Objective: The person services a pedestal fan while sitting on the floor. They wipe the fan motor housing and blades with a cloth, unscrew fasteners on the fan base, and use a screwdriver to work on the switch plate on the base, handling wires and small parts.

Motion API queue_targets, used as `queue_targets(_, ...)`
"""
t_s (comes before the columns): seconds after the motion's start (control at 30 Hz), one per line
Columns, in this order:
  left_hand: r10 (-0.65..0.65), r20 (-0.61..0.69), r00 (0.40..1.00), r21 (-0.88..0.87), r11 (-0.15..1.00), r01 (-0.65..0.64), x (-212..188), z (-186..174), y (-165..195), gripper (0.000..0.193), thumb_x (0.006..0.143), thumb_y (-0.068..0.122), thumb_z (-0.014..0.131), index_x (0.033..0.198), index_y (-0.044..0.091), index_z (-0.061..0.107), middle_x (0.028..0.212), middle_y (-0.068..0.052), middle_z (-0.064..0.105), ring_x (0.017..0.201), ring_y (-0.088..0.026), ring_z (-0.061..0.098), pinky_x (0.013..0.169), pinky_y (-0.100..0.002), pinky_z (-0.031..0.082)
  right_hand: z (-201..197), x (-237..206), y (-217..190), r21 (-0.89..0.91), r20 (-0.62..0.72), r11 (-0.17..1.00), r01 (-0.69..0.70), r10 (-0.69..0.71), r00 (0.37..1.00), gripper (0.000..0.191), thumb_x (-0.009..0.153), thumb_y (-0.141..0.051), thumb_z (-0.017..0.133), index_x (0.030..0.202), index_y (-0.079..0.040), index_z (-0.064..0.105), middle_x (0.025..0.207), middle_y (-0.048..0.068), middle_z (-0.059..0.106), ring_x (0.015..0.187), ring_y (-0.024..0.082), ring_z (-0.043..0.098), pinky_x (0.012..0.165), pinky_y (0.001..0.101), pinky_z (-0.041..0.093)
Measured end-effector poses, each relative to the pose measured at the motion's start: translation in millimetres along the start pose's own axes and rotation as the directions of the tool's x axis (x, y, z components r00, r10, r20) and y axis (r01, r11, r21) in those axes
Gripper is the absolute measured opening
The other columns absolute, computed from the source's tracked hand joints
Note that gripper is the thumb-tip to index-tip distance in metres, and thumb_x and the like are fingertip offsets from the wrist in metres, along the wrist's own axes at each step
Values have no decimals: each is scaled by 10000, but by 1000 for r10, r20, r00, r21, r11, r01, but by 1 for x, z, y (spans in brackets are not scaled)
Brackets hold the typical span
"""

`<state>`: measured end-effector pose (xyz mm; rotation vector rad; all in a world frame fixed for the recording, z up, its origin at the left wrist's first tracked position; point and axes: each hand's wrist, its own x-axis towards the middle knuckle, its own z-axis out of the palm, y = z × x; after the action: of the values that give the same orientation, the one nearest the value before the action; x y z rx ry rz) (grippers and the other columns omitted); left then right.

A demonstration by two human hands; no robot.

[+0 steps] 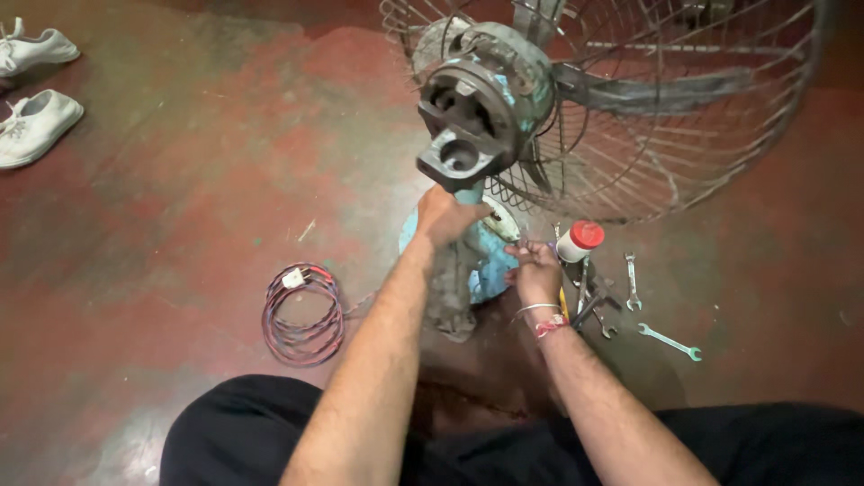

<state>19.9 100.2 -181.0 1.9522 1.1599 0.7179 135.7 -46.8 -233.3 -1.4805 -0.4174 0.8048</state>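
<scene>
Fan motor housing [486, 99] sits at upper centre of frame, wire guard [684, 117] behind it at upper right. Looks heavy, rigid, grimy; cage wires bend easily, so best gripped at the neck, not the guard. Left hand [447, 216] clenched around the pale blue stand [481, 256] just below the motor, arm extended straight. Right hand [536, 270], wrist bent, pinches something small I can't identify. Spanners [670, 340] on the floor at right.

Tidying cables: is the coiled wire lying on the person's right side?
No, the coiled wire lies on the floor beyond the left hand.
</scene>
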Motion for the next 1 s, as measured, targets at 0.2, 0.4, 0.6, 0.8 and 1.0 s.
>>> queue_targets(0.2, 68, 131, 989, -72, 996, -59, 20, -23, 7, 743, 593, 343, 897, 1256, 102, 661, 1178, -125, 755, 1090, -283, 714, 930, -395, 545, -1, 8, 7, -420, -91, 873, 250, -315, 945, 257, 935, -240, 750, 1035, -3, 746, 861, 116, 767, 696, 144, 652, 646, 304, 503)
queue_targets(0.4, -51, -131, 990, 67, 996, 60, -36, -24, 17, 715, 695, 421, 885, 1261, 48, 656, 1170, -199, 734, 1117, -343, 698, 973, -437, 541, -12, 34, -5, -522, -157, 853, 3, -99, 983, 438, 962, -338, 787, 920, 96, 748, 838, 204, 735, 747, 240, 644, 753, 394, 503)
queue_targets(0.6, -161, -338, 927, 180, 956, 232, -91, -4, 4, 903, 657, 411, 933, 1355, 5, 530, 1157, -281, 680, 1082, -433, 653, 917, -491, 515, -11, 61, -11, -683, 39, 722, 113, -118, 992, 533, 876, -469, 675, 1089, 14, 752, 1128, 265, 720, 1027, 357, 662, 892, 480, 501)
queue_targets(0.8, -501, -251, 828, 139, 828, 543, -107, 5, 8, 1097, 651, 366, 929, 1469, -62, 336, 1207, -281, 666, 1124, -420, 653, 951, -466, 517, -9, 84, -19, -965, 148, 229, 126, 81, 986, 770, 1031, -671, 347, 1212, -38, 746, 1296, 276, 675, 1278, 485, 590, 1094, 604, 399)
queue_targets(1.0, -629, -219, 746, 207, 717, 665, -115, 15, 3, 1299, 652, 430, 953, 1503, -155, 165, 1279, -280, 606, 1153, -366, 650, 949, -415, 531, 7, 85, -23, -859, 265, 458, 228, 17, 964, 823, 918, -724, 462, 1317, -32, 659, 1356, 304, 584, 1297, 494, 507, 1079, 561, 377)
